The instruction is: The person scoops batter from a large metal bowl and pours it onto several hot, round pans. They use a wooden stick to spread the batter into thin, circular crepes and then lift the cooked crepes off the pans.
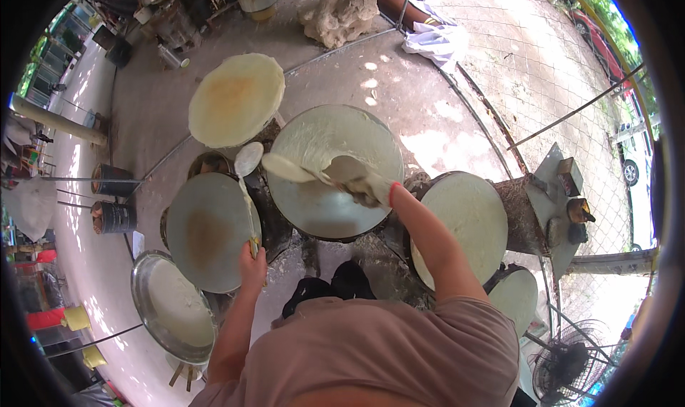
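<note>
My left hand [252, 262] grips the handle of a long ladle [249, 159], its batter-coated bowl beyond the far right rim of the left round griddle [184, 230]. That griddle carries a brown patch. Over the middle griddle [321, 217], my right hand [369, 185] wears a pale glove with a red cuff. Its fingers hold a batter-coated, paddle-like spreader [289, 168], blurred, pointing left. Wet batter [326, 126] coats the far part of this griddle; the near part is bare metal. A steel basin [139, 300] of white batter stands at the lower left.
A round pancake [235, 99], browned in the middle, lies beyond the left griddle. Pale batter covers the right griddle [463, 225]. Behind it stands a smaller round plate [516, 297]. A fan [570, 361] is at lower right. Two dark buckets [113, 217] stand left. Wire fencing [540, 75] borders the right.
</note>
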Demonstrator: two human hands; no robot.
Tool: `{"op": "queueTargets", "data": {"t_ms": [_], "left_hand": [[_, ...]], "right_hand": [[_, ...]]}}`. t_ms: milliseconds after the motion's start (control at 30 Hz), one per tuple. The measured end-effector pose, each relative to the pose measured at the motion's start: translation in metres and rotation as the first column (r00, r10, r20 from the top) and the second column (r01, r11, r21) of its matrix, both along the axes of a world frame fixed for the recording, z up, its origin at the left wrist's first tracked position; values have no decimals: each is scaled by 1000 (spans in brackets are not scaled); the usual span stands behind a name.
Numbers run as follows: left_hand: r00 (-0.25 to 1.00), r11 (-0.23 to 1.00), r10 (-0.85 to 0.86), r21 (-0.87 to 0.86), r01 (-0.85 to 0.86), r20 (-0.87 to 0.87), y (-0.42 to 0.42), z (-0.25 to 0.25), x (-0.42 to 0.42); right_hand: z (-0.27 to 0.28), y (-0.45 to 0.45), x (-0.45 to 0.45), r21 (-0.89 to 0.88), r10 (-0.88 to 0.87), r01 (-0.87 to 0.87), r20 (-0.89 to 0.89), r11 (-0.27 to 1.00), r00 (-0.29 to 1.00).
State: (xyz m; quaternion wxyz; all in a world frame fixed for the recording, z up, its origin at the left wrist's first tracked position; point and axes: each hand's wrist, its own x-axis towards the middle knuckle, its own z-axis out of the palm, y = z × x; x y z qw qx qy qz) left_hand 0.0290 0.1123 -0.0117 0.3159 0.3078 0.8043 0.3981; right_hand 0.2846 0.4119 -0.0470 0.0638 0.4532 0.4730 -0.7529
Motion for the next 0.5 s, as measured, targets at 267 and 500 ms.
{"op": "queueTargets", "data": {"t_ms": [267, 500], "left_hand": [[884, 919, -336, -318, 232, -325, -70, -6, 52], [849, 906, -359, -363, 217, -389, -107, 1, 83]], "right_hand": [[-8, 14, 50, 198, -570, 581, -115, 789, 813], [7, -12, 47, 108, -69, 79, -91, 991, 993]]}}
